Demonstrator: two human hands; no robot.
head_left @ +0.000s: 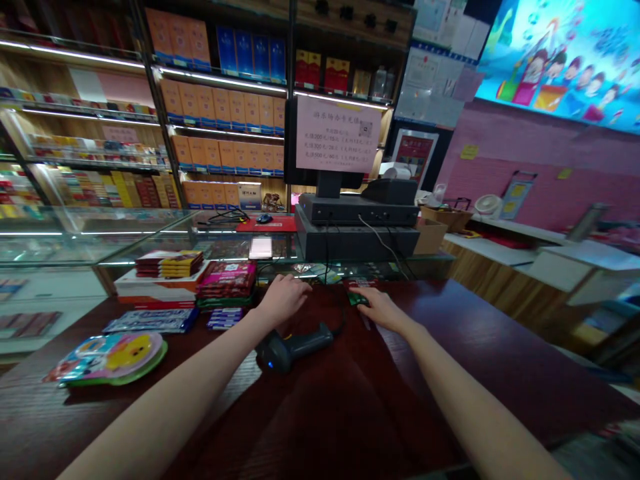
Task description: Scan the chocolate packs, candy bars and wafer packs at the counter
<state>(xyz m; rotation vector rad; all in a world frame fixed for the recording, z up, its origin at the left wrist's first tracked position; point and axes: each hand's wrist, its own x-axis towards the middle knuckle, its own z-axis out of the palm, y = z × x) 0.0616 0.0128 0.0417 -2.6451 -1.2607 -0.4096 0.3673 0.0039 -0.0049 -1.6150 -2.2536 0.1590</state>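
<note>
My left hand (284, 297) hovers over the counter just beyond the barcode scanner (300, 348), its fingers loosely bent and apart with nothing visible in them. The dark scanner lies on its side, a blue light glowing at its head. Further right, my right hand (383, 308) grips a small green packet (357, 298) between thumb and fingers; much of the packet is covered. Left of my left hand are a stack of dark red packets (227, 279) and some small purple packs (225, 318).
A wooden counter (500, 373) spans the front. At left lie blue packs (153, 320), colourful round packages (113, 357) and a white-orange box (160, 288). Behind stand a glass case (135, 233), a monitor with a pink sign (337, 133) and a cash drawer (357, 243). Cables trail down.
</note>
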